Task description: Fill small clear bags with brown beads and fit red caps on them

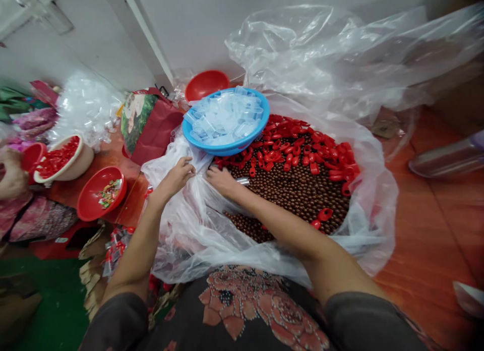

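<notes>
My left hand (180, 174) is over the edge of the clear plastic sheet (177, 210), its fingers loosely curled and apart, with nothing visible in them. Beside it, my right hand (221, 182) reaches down at the left edge of the pile, fingers bent together near some red plastic caps (295, 152); what they hold is hidden. Brown round balls (287, 194) fill the plastic-lined heap, with red caps scattered on top. A small shiny cylinder (242, 181) lies under my right wrist. Just beyond my hands, a blue basin (227, 148) is full of clear plastic containers (227, 116).
Left of me stand a red bowl (85, 202) with small colourful pieces and a cream bowl (71, 169) of red parts. Another person's hand (11, 172) is at the far left. A red bowl (207, 83) sits behind the basin; plastic film (321, 48) hangs back right.
</notes>
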The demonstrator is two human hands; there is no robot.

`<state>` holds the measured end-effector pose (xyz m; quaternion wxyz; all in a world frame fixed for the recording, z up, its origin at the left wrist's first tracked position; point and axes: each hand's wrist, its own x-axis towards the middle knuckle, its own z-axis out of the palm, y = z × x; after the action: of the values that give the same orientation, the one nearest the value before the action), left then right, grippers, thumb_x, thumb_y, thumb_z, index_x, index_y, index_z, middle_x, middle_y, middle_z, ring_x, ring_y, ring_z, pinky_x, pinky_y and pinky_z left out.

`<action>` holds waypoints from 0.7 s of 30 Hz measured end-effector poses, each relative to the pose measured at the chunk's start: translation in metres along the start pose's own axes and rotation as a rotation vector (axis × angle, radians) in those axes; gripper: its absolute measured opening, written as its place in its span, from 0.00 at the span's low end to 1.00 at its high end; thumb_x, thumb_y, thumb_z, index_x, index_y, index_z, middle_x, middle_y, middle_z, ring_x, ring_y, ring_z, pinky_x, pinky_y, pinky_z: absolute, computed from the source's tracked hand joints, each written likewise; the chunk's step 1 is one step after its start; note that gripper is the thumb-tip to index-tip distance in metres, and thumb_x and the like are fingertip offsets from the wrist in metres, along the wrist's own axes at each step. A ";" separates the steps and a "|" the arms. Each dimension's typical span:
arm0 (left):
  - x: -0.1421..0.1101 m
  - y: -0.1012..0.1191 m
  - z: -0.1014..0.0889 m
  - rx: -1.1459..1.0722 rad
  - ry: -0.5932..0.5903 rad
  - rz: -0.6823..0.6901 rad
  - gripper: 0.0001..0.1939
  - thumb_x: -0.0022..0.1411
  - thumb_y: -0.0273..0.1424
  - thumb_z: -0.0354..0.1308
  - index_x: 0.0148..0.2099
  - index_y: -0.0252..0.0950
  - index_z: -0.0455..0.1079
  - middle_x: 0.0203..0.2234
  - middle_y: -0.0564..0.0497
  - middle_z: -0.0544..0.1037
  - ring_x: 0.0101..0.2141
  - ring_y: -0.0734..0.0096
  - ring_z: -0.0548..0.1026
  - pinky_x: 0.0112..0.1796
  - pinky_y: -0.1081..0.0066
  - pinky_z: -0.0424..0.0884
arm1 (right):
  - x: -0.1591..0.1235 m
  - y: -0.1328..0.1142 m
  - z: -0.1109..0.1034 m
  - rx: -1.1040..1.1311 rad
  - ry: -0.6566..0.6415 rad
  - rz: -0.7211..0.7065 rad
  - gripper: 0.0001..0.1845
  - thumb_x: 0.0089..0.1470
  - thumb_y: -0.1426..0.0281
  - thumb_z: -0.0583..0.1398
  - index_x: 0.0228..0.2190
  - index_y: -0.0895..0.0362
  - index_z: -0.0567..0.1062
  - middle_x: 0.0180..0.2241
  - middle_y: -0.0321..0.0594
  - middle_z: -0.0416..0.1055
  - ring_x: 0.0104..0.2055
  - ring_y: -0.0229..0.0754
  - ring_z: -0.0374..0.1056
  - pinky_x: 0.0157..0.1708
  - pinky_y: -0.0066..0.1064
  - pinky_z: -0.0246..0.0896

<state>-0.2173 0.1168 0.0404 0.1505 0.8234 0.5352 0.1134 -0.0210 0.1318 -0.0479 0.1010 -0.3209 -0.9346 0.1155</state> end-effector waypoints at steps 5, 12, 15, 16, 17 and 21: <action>-0.009 -0.011 0.007 -0.025 -0.031 -0.070 0.09 0.62 0.29 0.53 0.41 0.35 0.73 0.58 0.40 0.68 0.56 0.55 0.71 0.57 0.57 0.65 | -0.057 0.033 -0.028 -0.077 -0.045 0.102 0.19 0.56 0.63 0.59 0.49 0.51 0.73 0.57 0.49 0.64 0.62 0.59 0.50 0.53 0.54 0.58; -0.018 0.024 -0.010 -0.153 0.324 -0.114 0.14 0.60 0.28 0.57 0.50 0.36 0.68 0.48 0.46 0.74 0.44 0.67 0.75 0.45 0.67 0.73 | -0.160 0.050 -0.052 -0.046 0.025 0.370 0.29 0.57 0.61 0.60 0.59 0.54 0.66 0.64 0.51 0.58 0.65 0.63 0.52 0.60 0.60 0.50; -0.015 0.065 -0.003 -0.298 0.378 -0.085 0.11 0.59 0.29 0.59 0.45 0.35 0.68 0.43 0.49 0.74 0.38 0.72 0.74 0.38 0.72 0.73 | -0.187 0.012 -0.043 -0.014 0.107 0.573 0.23 0.59 0.67 0.57 0.55 0.60 0.70 0.64 0.59 0.58 0.57 0.64 0.64 0.53 0.58 0.61; -0.012 0.080 0.003 -0.348 0.335 -0.066 0.11 0.59 0.29 0.59 0.45 0.35 0.68 0.41 0.50 0.74 0.37 0.72 0.74 0.37 0.73 0.73 | -0.189 -0.001 -0.036 0.028 0.122 0.612 0.24 0.60 0.69 0.55 0.56 0.62 0.68 0.65 0.62 0.54 0.55 0.64 0.65 0.51 0.57 0.63; -0.007 0.094 0.011 -0.385 0.276 -0.046 0.12 0.59 0.29 0.58 0.46 0.36 0.68 0.39 0.51 0.75 0.37 0.72 0.74 0.36 0.73 0.72 | -0.188 -0.013 -0.028 0.082 0.147 0.631 0.25 0.60 0.73 0.53 0.58 0.63 0.66 0.67 0.62 0.50 0.55 0.63 0.66 0.51 0.56 0.64; 0.012 0.137 0.046 -0.430 0.079 0.039 0.16 0.57 0.26 0.57 0.49 0.36 0.68 0.39 0.51 0.76 0.38 0.71 0.74 0.37 0.72 0.70 | -0.167 -0.029 -0.001 0.363 0.275 0.432 0.31 0.58 0.79 0.50 0.63 0.56 0.61 0.70 0.48 0.45 0.68 0.53 0.51 0.63 0.48 0.55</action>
<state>-0.0800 0.0696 0.0486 0.2993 0.7776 0.4881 0.2599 0.0919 0.0059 -0.0581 0.2550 -0.5016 -0.7864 0.2547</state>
